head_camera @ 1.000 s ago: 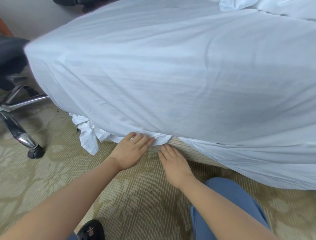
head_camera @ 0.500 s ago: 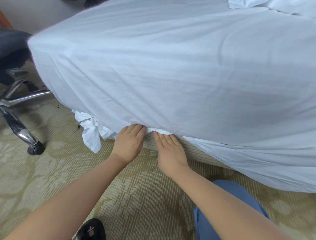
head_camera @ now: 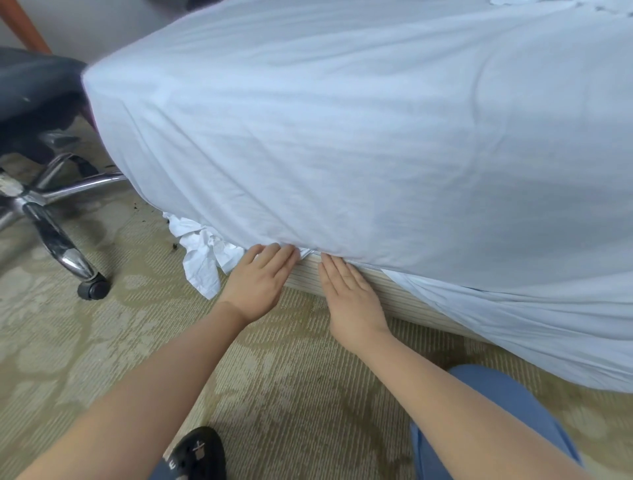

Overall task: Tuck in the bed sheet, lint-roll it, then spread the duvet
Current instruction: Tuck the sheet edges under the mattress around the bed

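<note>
A white bed sheet (head_camera: 342, 137) covers the mattress and wraps down its near side. My left hand (head_camera: 258, 281) and my right hand (head_camera: 349, 294) lie flat side by side, straight fingers pushing the sheet's hem under the mattress edge above the striped bed base (head_camera: 404, 298). A crumpled loose corner of the sheet (head_camera: 202, 257) hangs out left of my left hand. To the right, an untucked length of sheet (head_camera: 531, 325) drapes down over the base toward the floor. A bit of duvet (head_camera: 513, 1) shows at the top edge.
A black office chair (head_camera: 30, 99) with a chrome star base and castor (head_camera: 92, 289) stands on the carpet close to the bed's left corner. My blue-trousered knee (head_camera: 496, 411) and a black shoe (head_camera: 198, 452) are on the patterned carpet below.
Both hands slid forward to the mattress edge, and the small flap of sheet that hung between them has gone under. The view shifted slightly right.
</note>
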A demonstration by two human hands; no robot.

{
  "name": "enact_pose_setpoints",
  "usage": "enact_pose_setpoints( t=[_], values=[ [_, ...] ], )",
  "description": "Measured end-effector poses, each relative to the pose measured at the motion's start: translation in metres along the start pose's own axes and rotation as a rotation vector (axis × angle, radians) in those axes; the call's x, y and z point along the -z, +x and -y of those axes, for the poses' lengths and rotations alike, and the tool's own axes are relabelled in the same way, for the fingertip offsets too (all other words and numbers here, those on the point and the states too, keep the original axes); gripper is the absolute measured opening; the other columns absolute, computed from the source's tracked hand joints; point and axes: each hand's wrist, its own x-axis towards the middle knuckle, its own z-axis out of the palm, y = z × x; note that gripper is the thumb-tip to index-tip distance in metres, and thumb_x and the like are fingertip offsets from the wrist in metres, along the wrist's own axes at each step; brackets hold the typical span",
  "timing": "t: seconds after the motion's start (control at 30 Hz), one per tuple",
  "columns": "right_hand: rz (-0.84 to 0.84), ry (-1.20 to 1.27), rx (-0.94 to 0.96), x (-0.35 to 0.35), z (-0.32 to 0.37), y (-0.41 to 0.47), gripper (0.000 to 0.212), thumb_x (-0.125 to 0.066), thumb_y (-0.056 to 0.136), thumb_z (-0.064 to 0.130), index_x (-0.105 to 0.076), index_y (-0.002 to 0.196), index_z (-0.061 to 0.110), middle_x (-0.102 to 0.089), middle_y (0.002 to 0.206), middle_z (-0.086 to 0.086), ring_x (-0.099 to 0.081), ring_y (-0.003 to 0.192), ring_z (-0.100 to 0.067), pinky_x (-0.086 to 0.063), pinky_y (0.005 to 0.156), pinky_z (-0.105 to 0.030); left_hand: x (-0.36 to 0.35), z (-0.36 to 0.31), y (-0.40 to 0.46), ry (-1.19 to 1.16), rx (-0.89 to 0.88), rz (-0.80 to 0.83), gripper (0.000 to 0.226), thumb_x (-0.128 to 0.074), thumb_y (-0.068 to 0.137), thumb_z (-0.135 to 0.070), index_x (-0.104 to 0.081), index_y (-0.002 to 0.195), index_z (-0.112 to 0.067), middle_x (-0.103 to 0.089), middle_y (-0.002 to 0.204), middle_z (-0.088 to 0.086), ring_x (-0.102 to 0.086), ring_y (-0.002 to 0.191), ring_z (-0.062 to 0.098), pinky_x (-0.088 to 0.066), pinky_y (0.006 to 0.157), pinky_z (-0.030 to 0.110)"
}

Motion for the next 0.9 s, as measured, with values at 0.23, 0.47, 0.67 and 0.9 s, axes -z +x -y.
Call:
enact_pose_setpoints(
  t=[0.23,0.47,0.67,0.9],
  values=[
    [0.060,-0.070,0.222,0.012,-0.011,0.010,0.080,-0.042,0.090,0.003,0.010,0.151,0.010,0.023,0.155,-0.001,0.013,0.146,-0.015,0.020,0.110,-0.028,-0.004,0.015,-0.014,0.029,-0.075,0.007,0.055,-0.039,0.077,-0.004,-0.045,0.132,0.000,-0.049,0.115,0.012,-0.047,0.100,0.029,-0.037,0.084,0.038],
    [0.079,0.066,0.088,0.018,0.008,0.041,0.079,-0.048,0.091,0.015,0.001,0.153,0.014,-0.005,0.161,-0.001,-0.012,0.146,-0.016,-0.008,0.117,-0.029,-0.012,0.023,-0.021,0.045,0.001,0.221,0.081,-0.057,0.063,-0.003,-0.033,0.140,-0.002,-0.048,0.142,0.015,-0.033,0.132,0.028,-0.008,0.116,0.042],
    [0.029,0.111,-0.068,0.024,0.024,0.066,0.066,-0.056,0.085,0.016,-0.026,0.145,0.012,-0.044,0.143,-0.004,-0.042,0.130,-0.022,-0.032,0.106,-0.033,-0.016,0.027,-0.014,-0.066,0.070,0.207,0.061,-0.042,0.074,-0.007,-0.046,0.134,0.000,-0.059,0.130,0.015,-0.060,0.115,0.033,-0.023,0.110,0.042],
    [0.040,0.086,0.039,0.011,0.015,0.035,0.082,-0.049,0.092,0.017,0.007,0.152,0.010,0.005,0.161,-0.003,0.002,0.148,-0.017,0.008,0.117,-0.031,-0.016,0.021,-0.003,-0.109,0.149,0.228,0.086,-0.076,0.042,0.000,-0.057,0.126,0.005,-0.064,0.119,0.018,-0.063,0.109,0.034,-0.034,0.107,0.041]
  ],
)
